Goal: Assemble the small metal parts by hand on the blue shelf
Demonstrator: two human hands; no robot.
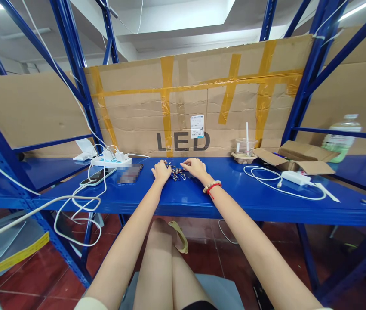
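Note:
A small heap of metal clips and rings [176, 172] lies on the blue shelf [234, 196] in front of me. My left hand [161, 171] rests at the left side of the heap with its fingers curled down onto the pieces. My right hand [195, 167] sits at the right side, fingers bent and touching the pieces; a bead bracelet and a red cord [212, 187] circle its wrist. What either hand pinches, if anything, is too small to make out.
Left of the hands lie two phones [98, 176] and a white power strip [112, 160] with trailing cables. To the right stand a plastic cup with a straw [245, 147], an open cardboard box [294, 158], a white charger with cord [295, 177] and a bottle [342, 137]. Taped cardboard [198, 99] backs the shelf.

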